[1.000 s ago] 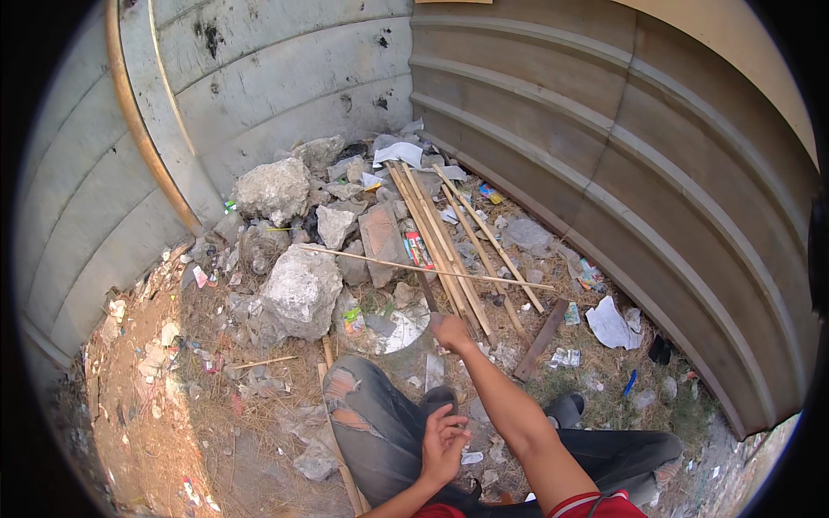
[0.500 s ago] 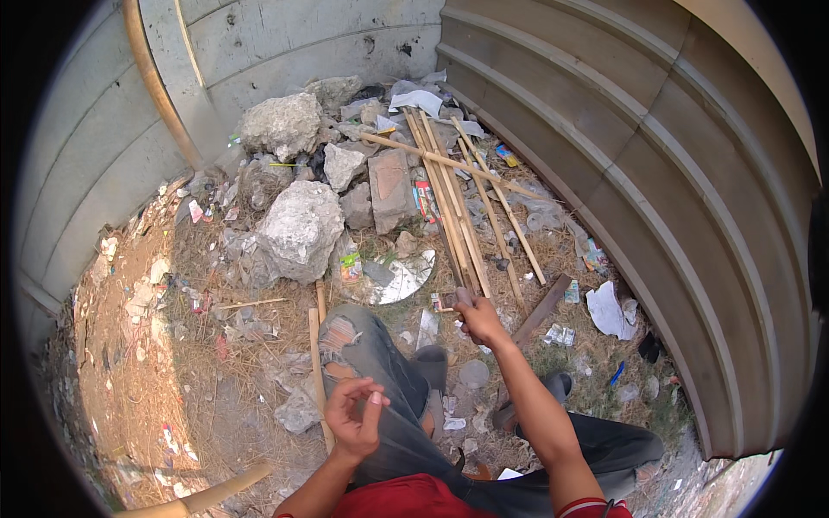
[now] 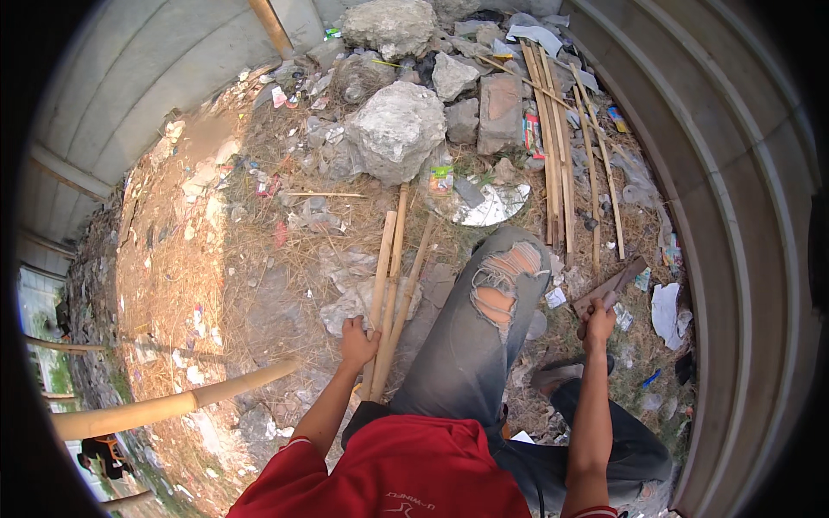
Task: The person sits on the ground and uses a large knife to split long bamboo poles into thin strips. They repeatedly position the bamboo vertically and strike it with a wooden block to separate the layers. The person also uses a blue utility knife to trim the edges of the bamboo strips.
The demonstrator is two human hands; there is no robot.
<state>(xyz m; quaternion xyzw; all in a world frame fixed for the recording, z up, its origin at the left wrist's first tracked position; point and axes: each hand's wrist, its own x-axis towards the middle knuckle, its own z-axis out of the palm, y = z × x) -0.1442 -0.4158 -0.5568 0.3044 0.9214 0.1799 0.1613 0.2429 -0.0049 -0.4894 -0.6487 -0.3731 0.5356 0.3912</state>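
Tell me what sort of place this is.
Probably a rough outdoor plot or dumping corner: a ribbed wall borders dry ground strewn with litter and big rocks.

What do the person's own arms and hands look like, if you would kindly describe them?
The left hand and right hand wear no gloves. The left forearm and right forearm are bare, with no watch or bracelet visible. The red shirt is short-sleeved, with pale trim at the left sleeve; little of the right sleeve shows.
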